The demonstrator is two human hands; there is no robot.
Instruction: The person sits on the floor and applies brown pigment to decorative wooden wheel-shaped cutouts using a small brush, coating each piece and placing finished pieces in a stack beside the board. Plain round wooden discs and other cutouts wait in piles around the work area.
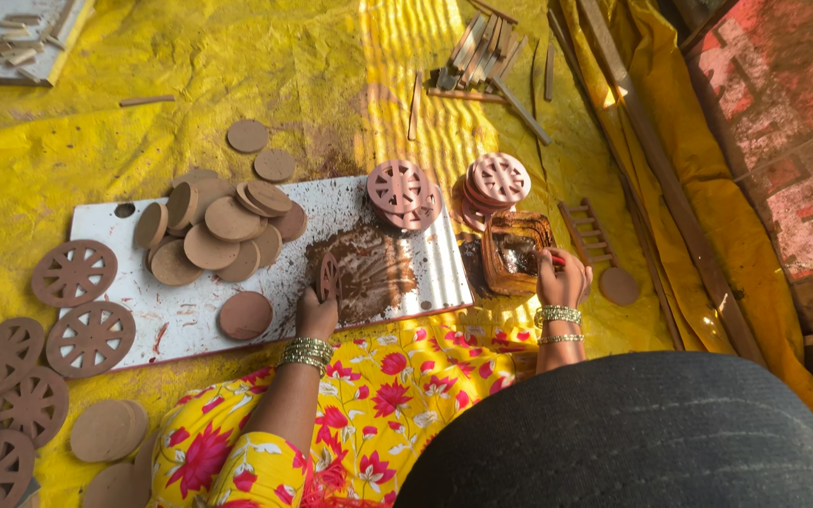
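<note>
Two hands busy: left hand (315, 310) pinches a wheel disc (327, 276) upright on the board (190, 306), edge exposed; right hand (560, 277) dips curled fingers into the clay tub (518, 252), contents unclear.

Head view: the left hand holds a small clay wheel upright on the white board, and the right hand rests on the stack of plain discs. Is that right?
Not quite. In the head view the right hand is at the muddy brown container beside the board, not on the plain discs. The left hand does hold the small clay wheel on the white board.

No packages, labels, signs or screens are in view.
</note>
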